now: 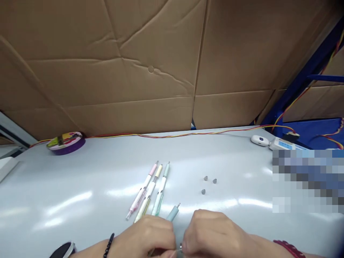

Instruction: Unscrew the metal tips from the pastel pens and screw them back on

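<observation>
My left hand (150,234) and my right hand (215,233) are close together at the bottom edge, fingers pinched. Between them shows a small silver piece (181,247) at my right fingertips, with a clear bit beside my left fingertips; most of this is hidden. A blue pen barrel (172,213) with its thin tip bare sticks out behind my left hand. Left of it lie a pink and white pen (141,195), a yellow and white pen (149,193) and a green and white pen (162,186), side by side. Several grey cone-shaped pen tips (205,178) stand farther right.
A purple round box (67,143) sits at the back left of the grey table (107,172). Red and yellow wires (161,136) run along the back edge to a power strip (282,144) with a white plug-in device (260,140). Cardboard (150,89) rises behind.
</observation>
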Demonstrator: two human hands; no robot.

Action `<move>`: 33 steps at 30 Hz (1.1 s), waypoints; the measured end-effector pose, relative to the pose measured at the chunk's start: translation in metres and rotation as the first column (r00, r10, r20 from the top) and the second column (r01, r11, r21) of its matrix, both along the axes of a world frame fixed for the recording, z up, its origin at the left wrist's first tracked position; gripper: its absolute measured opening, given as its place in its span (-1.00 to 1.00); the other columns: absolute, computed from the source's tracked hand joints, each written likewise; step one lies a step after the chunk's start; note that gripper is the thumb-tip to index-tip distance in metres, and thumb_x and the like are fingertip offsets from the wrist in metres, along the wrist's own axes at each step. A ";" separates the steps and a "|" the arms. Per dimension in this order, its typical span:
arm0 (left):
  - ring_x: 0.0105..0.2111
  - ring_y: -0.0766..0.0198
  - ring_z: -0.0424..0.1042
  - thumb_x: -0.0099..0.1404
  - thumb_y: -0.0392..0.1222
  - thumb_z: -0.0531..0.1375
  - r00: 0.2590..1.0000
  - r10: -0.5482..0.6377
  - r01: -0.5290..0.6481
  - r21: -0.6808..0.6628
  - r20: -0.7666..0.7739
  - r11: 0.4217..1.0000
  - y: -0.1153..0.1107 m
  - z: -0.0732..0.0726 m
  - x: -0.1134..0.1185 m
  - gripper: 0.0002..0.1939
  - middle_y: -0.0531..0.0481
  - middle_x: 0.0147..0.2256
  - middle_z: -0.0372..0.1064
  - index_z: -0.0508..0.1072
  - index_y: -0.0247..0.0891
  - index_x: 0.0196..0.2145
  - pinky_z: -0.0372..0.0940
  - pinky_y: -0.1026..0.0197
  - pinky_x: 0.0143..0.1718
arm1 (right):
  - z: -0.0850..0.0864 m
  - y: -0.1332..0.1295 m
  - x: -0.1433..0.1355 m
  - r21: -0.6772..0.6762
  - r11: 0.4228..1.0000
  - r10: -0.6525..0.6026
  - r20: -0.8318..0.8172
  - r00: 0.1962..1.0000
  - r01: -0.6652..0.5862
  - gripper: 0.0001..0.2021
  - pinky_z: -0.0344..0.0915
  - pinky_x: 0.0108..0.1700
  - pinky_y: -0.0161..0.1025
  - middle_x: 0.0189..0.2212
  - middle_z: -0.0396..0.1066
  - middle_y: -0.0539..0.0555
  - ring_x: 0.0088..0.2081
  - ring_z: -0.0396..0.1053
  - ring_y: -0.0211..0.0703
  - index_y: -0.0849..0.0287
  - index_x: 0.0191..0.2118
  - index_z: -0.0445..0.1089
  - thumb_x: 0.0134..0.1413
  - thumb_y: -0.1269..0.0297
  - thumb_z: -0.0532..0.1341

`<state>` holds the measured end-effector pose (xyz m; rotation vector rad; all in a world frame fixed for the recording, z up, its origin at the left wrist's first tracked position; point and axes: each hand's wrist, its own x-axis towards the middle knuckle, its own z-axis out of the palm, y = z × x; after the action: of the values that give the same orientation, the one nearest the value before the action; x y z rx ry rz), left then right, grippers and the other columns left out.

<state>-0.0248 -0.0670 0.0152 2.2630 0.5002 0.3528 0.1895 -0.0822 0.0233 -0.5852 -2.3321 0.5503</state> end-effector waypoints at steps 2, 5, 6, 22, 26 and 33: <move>-0.57 0.30 0.07 0.47 0.13 -0.25 0.999 0.008 -0.006 -0.049 0.041 0.999 0.002 0.000 0.000 -0.52 0.10 -0.58 -0.01 -0.03 -0.21 -0.51 0.03 0.29 -0.52 | 0.000 0.001 0.000 0.028 1.000 -0.006 -0.033 0.999 0.007 -0.75 0.25 -0.38 -0.47 -0.55 0.38 -0.05 -0.50 0.25 -0.36 0.17 -0.36 0.33 0.34 0.30 0.01; -0.58 0.31 0.04 0.46 0.14 -0.23 0.997 0.021 -0.016 -0.065 0.070 0.998 0.003 -0.001 0.001 -0.51 0.11 -0.59 -0.05 -0.03 -0.21 -0.53 0.01 0.28 -0.53 | -0.004 0.002 0.001 0.034 0.999 0.035 -0.034 0.999 -0.034 -0.75 0.26 -0.37 -0.47 -0.55 0.38 -0.05 -0.50 0.25 -0.36 0.17 -0.37 0.32 0.34 0.29 0.01; -0.58 0.31 0.03 0.46 0.15 -0.24 0.997 0.019 -0.014 -0.057 0.080 0.998 0.003 -0.001 0.002 -0.50 0.11 -0.60 -0.06 -0.03 -0.21 -0.53 0.00 0.27 -0.54 | -0.004 0.002 0.002 0.019 0.999 0.051 -0.021 0.998 -0.050 -0.75 0.26 -0.36 -0.47 -0.54 0.39 -0.04 -0.49 0.27 -0.35 0.17 -0.36 0.32 0.33 0.30 0.00; -0.59 0.33 0.11 0.45 0.16 -0.25 0.999 0.047 -0.047 -0.004 -0.023 0.999 0.001 0.004 0.001 -0.48 0.10 -0.61 0.04 -0.01 -0.22 -0.56 0.06 0.30 -0.55 | -0.016 0.000 -0.009 0.045 0.999 0.028 -0.062 0.998 -0.025 -0.68 0.26 -0.40 -0.43 -0.56 0.43 -0.03 -0.53 0.31 -0.33 0.17 -0.34 0.35 0.35 0.21 -0.05; -0.55 0.32 0.16 0.44 0.20 -0.32 0.998 0.038 -0.036 0.035 -0.050 0.999 -0.001 0.009 0.001 -0.44 0.09 -0.56 0.13 0.08 -0.22 -0.50 0.10 0.32 -0.51 | -0.013 0.000 -0.010 0.048 0.996 0.073 -0.040 0.997 -0.071 -0.63 0.27 -0.36 -0.42 -0.54 0.43 -0.03 -0.50 0.31 -0.33 0.16 -0.37 0.32 0.38 0.24 -0.12; -0.61 0.33 0.14 0.47 0.08 -0.25 0.999 0.011 -0.018 0.146 0.049 0.989 -0.003 -0.015 0.002 -0.49 0.07 -0.62 0.16 0.11 -0.23 -0.53 0.06 0.31 -0.58 | -0.023 -0.003 -0.012 0.157 0.987 0.045 -0.003 0.999 -0.044 -0.61 0.21 -0.44 -0.34 -0.56 0.38 -0.06 -0.53 0.25 -0.32 0.17 -0.31 0.34 0.39 0.22 -0.17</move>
<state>-0.0225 -0.0700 0.0004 2.3869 0.4796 0.4640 0.1777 -0.0850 0.0006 -0.4581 -2.3609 0.3838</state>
